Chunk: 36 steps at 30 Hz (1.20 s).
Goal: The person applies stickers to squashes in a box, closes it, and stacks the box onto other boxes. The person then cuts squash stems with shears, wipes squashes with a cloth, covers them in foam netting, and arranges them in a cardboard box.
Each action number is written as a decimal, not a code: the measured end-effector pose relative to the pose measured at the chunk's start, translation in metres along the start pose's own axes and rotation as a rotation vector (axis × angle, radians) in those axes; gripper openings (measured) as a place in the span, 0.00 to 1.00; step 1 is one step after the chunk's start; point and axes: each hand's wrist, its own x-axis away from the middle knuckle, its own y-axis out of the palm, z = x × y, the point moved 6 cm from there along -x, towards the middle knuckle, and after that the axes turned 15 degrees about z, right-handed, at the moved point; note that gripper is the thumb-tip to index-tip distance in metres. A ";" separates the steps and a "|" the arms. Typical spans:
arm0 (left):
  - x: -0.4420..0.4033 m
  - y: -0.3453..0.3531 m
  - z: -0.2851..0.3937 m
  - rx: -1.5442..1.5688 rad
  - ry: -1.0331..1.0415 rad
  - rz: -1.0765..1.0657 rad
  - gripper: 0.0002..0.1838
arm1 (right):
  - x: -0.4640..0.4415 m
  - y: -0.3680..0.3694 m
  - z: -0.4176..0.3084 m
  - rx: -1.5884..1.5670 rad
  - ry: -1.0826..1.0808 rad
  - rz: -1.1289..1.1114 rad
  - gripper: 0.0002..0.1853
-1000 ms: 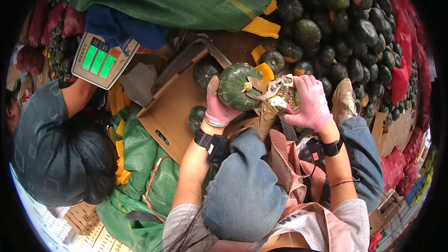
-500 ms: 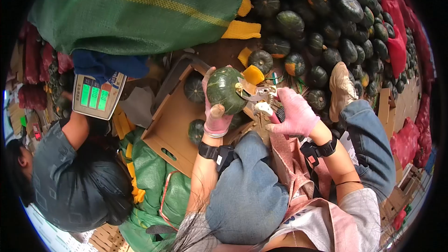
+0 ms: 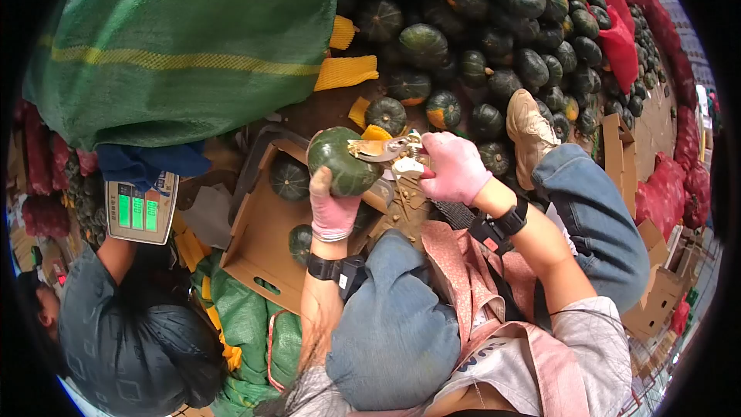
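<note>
Surrounding the held pumpkin: cardboard box, green sack, pumpkin heap

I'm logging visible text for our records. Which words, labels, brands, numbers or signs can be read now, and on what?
"SUM", probably, on the grey shirt; more may be hidden.
Scale, lit digits: too blurred to read reliably.
Scale, casing print: too small.
Wrist devices, labels: too small.
Shears and held squash: none legible.
</note>
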 end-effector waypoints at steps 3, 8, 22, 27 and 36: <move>0.003 -0.006 0.001 0.120 -0.249 -0.004 0.39 | -0.009 0.004 -0.004 -0.028 -0.111 0.009 0.09; 0.015 -0.040 0.027 0.028 -0.118 -0.010 0.44 | -0.027 0.020 0.005 -0.095 -0.064 -0.056 0.10; 0.046 -0.151 0.077 -1.759 0.826 0.674 0.37 | -0.087 -0.002 0.187 0.315 0.867 0.527 0.32; 0.060 -0.160 0.100 -1.486 0.812 0.698 0.16 | -0.063 0.015 0.169 0.169 0.684 0.722 0.26; 0.066 -0.126 0.097 -1.662 0.986 0.637 0.13 | -0.055 0.094 0.150 -0.443 0.981 0.634 0.21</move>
